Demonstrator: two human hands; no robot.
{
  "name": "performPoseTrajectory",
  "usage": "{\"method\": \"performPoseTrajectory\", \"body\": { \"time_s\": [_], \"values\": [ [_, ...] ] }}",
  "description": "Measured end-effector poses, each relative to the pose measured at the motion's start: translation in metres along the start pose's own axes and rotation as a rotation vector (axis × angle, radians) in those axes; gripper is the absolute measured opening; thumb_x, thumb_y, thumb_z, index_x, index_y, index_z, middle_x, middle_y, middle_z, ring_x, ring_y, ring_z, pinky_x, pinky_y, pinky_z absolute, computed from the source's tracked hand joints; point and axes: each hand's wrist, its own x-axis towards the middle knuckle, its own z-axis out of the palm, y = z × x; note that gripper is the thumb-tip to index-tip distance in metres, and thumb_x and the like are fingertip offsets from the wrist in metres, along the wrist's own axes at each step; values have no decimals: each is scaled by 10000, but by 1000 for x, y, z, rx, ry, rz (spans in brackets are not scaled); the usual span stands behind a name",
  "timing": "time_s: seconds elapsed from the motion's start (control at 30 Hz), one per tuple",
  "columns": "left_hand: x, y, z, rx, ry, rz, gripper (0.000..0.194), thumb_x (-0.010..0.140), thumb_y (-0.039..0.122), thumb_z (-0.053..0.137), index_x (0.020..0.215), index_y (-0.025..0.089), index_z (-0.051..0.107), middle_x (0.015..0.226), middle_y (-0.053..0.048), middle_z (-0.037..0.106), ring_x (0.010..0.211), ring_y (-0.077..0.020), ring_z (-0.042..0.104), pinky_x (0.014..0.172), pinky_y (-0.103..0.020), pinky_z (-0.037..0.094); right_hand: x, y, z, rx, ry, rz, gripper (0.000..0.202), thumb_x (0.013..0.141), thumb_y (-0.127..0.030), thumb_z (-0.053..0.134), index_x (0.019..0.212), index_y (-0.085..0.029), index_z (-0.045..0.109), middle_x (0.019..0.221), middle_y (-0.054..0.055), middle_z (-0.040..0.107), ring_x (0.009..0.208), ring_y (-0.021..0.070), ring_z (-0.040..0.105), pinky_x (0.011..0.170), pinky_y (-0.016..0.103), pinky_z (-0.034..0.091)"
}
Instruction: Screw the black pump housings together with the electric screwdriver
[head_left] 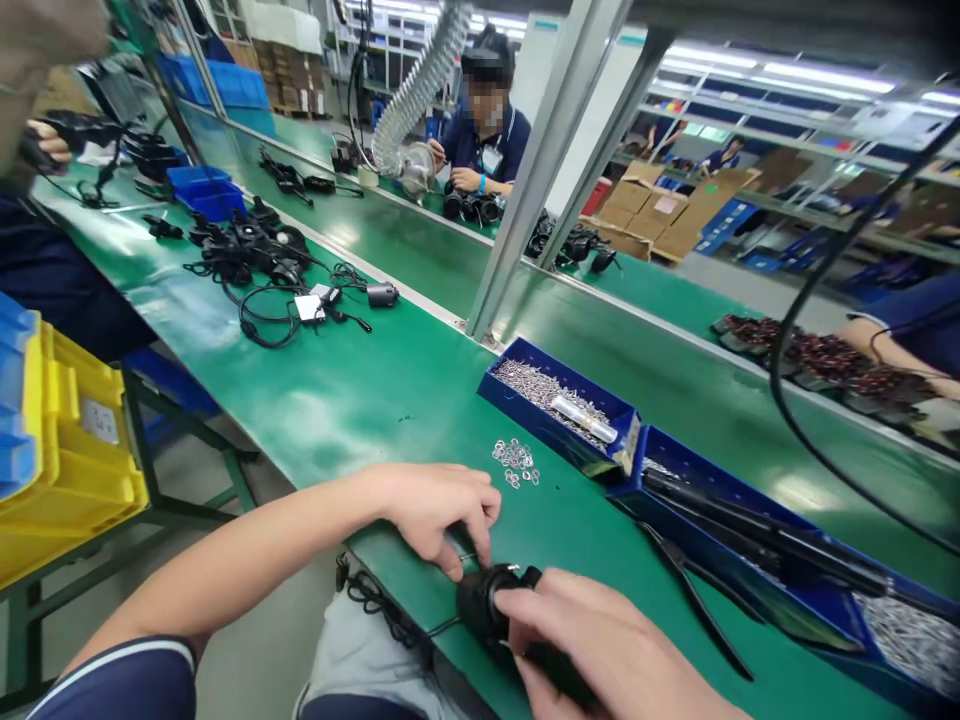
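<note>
Nearby, small silver metal rings (516,460) lay beyond the left hand (439,512), thumb and forefinger close together, their hold unclear; the right hand (581,625) gripped a rounded black device (474,602) near the glossy green tabletop's (360,400) edge, beside black-handled pliers (681,564).

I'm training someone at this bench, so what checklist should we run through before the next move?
1. Black part held by the right hand: ok.
2. Left hand gripping something: cannot tell; its fingertips are close to the part.
3. Metal rings in sight: ok, loose on the green bench.
4. Pliers clear of both hands: ok.
5. Cable on the bench: not ok, hanging past the edge.
</note>
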Motion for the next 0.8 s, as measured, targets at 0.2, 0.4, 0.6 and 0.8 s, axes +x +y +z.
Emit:
{"method": "performPoseTrajectory", "body": {
  "time_s": [0.2,0.4,0.6,0.8],
  "values": [
    [-10,10,12,138,51,-34,257,808,168,923,1024,277,836,994,-38,654,979,-255,621,900,-362,489,0,0,-7,128,-84,-24,486,1050,-72,466,1500,-250,416,1021,62,630,847,246,593,734,383,549],
    [-19,22,41,183,238,-186,152,854,122,849,941,240,809,924,-30,662,878,-223,647,784,-316,504,-3,1,-1,41,-107,-95,451,1048,-65,419,1473,-219,420,988,63,608,819,250,546,705,381,515],
    [-23,27,63,227,400,-389,157,852,82,802,933,195,729,888,-31,691,861,-232,673,703,-307,479,-5,6,5,5,-67,-145,468,1110,-77,427,1571,-134,371,1081,106,627,882,258,559,704,372,493],
    [-17,37,67,260,430,-622,151,905,125,775,1016,175,686,976,-61,718,930,-273,709,731,-324,498,0,10,14,-213,55,-354,301,1173,-75,454,1464,-33,517,939,91,624,745,237,501,620,382,405]
  ]
}}
